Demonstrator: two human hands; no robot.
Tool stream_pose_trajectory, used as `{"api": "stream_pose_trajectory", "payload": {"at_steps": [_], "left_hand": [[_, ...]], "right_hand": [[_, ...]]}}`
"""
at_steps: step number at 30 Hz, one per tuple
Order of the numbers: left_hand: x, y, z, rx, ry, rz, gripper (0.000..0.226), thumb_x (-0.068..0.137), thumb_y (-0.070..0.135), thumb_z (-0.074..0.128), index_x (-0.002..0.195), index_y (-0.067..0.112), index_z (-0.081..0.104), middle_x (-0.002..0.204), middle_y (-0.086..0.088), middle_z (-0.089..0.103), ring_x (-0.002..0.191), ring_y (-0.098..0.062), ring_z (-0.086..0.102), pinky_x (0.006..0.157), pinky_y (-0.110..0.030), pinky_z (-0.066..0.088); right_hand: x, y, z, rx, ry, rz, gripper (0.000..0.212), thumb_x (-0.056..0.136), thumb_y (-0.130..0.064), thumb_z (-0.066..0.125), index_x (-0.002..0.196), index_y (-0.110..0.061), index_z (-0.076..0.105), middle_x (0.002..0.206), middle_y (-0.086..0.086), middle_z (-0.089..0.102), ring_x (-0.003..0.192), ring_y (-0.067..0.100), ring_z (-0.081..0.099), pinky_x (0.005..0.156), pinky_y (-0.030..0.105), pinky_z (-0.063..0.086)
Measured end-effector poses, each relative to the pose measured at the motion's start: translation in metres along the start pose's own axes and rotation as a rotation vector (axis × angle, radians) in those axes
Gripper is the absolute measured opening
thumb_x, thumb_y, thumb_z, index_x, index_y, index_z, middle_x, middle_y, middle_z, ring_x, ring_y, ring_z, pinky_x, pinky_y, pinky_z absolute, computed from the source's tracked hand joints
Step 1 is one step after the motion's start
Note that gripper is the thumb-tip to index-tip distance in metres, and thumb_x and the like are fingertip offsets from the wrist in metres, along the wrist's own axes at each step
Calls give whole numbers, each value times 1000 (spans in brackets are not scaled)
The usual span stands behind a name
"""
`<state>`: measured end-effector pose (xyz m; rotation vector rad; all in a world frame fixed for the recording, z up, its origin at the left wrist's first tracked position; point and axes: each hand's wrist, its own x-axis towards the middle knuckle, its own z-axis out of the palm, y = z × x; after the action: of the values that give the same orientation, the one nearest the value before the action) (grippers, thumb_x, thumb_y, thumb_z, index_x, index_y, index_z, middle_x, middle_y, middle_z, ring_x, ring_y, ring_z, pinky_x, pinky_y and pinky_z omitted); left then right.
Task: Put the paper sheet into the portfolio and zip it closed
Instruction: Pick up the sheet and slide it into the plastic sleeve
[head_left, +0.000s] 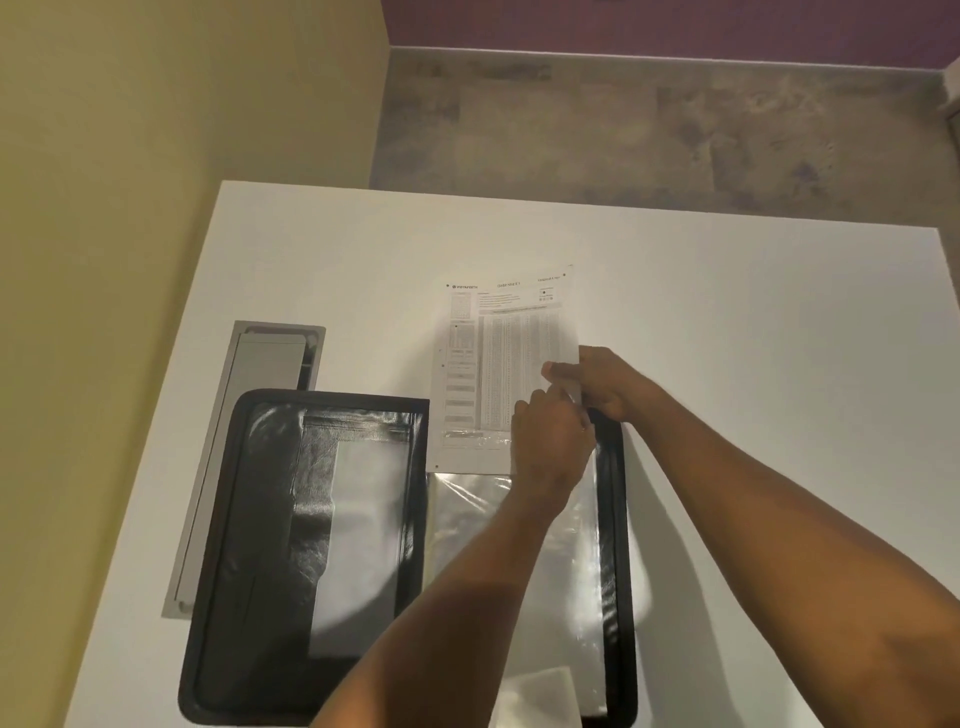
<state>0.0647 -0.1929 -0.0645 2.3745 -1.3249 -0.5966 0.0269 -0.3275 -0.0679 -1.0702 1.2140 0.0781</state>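
Observation:
A black zip portfolio (270, 519) lies open flat on the white table, its right half lined with a clear plastic sleeve (561, 535). The printed paper sheet (498, 358) stands partly in the sleeve's top opening, most of it sticking out beyond the portfolio's far edge. My right hand (602, 382) pinches the sheet's right edge near the sleeve mouth. My left hand (550, 441) rests over the sheet's lower right part, fingers pinched at the sleeve's upper edge. The sheet's bottom edge shows through the plastic. The zip puller is hidden.
A grey cable hatch (249, 452) is set into the white table (753, 364) along the portfolio's left side, partly under it. A yellow wall runs close on the left. Grey floor lies beyond the table's far edge.

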Motion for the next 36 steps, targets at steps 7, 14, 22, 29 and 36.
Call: {"api": "stream_pose_trajectory", "payload": {"at_steps": [7,14,22,29,36], "left_hand": [[2,1,2,11,-32,-41,15,99,24,66,99,20,80,106,0,69,99,-21,62,95,-40,47],[4,3,5,4,-9,-35,20,103,29,61,104,17,77,108,-4,68,102,-23,63,95,-40,48],[-6,8,5,-64,5,-78,14,87,12,76,74,8,71,77,-10,65,69,-29,63,65,-42,52],[-4,7,6,-108,-5,-77,32,79,-2,72,54,14,61,66,-6,59,59,-25,59,57,-45,54],[-1,5,4,-98,-68,-44,19,91,12,69,76,15,79,82,-3,63,76,-22,60,68,-36,53]], "right_hand": [[3,-10,-16,-196,148,-83,31,93,-14,74,75,-10,49,74,8,43,69,19,43,70,31,43],[-16,13,-22,-305,103,-109,33,86,-10,82,61,-7,60,59,1,57,62,18,52,67,32,52],[-27,12,-24,-462,80,-3,38,80,-8,85,57,-6,55,49,-3,53,51,13,49,43,16,42],[-7,-21,-19,-177,254,-1,45,92,-7,73,59,-16,44,61,0,52,56,15,46,47,16,38],[-17,-9,-16,-187,210,-32,12,90,3,74,89,13,67,92,13,71,85,24,65,78,32,56]]}}
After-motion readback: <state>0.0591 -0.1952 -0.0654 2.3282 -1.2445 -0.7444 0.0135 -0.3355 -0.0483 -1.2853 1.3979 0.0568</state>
